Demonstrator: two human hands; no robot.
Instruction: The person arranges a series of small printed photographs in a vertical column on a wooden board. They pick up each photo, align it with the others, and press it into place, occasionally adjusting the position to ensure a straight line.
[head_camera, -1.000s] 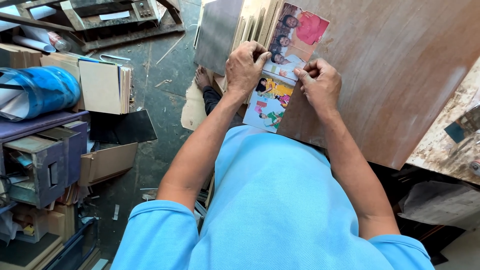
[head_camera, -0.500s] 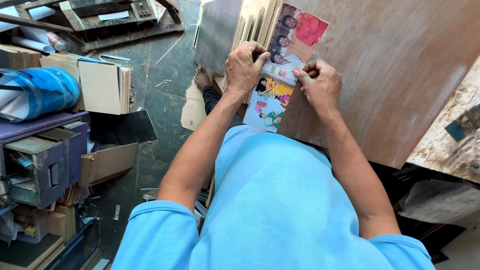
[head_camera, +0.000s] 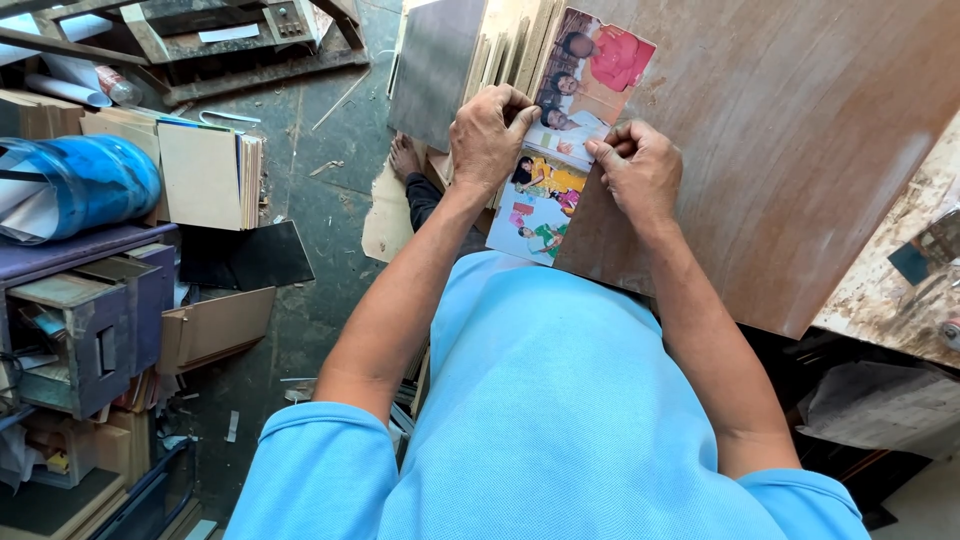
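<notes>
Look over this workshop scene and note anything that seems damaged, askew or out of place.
The printed photo sheet pinched by the left hand and right hand lies tilted on the brown board, its top edge ragged. Wood scraps litter the floor, and the bench edge at right is chipped and stained.

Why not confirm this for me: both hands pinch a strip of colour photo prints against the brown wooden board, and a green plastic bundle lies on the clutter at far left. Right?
Not quite. In the head view the plastic bundle at far left is blue, not green. The rest holds: the left hand and right hand both pinch the strip of colour photo prints against the brown wooden board.
</notes>
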